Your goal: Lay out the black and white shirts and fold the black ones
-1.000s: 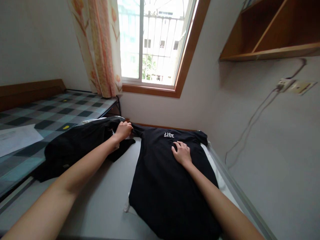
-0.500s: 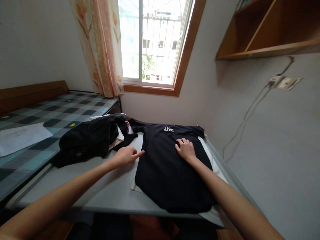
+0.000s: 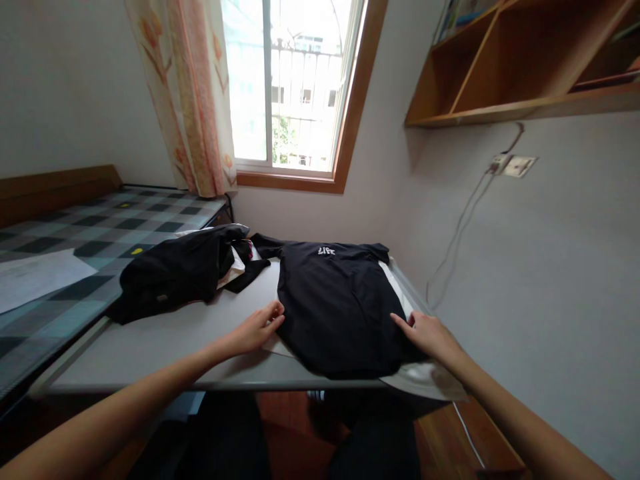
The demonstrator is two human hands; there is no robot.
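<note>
A black T-shirt (image 3: 340, 313) lies spread on a pale tabletop, its white print near the far end and its sleeves away from me. My left hand (image 3: 260, 327) is at its left edge, thumb and forefinger closed on the cloth there. On the opposite edge, near the hem, my right hand (image 3: 430, 337) grips the side of the T-shirt, thumb over the fabric and the other fingers curled, partly hidden. White material (image 3: 425, 381) shows from beneath the shirt at the right front.
Left of the shirt, a heap of black clothing (image 3: 170, 273) rests on the table (image 3: 150, 353). A bed with a checked cover (image 3: 165, 213) adjoins, with a paper sheet (image 3: 40, 277) on it. A wall shelf (image 3: 500, 110) and a socket with a cord (image 3: 517, 165) are at right.
My right hand has moved off the middle of the T-shirt to its right edge. My left hand has come slightly nearer along the left edge, its fingers now at the cloth. The view has shifted.
</note>
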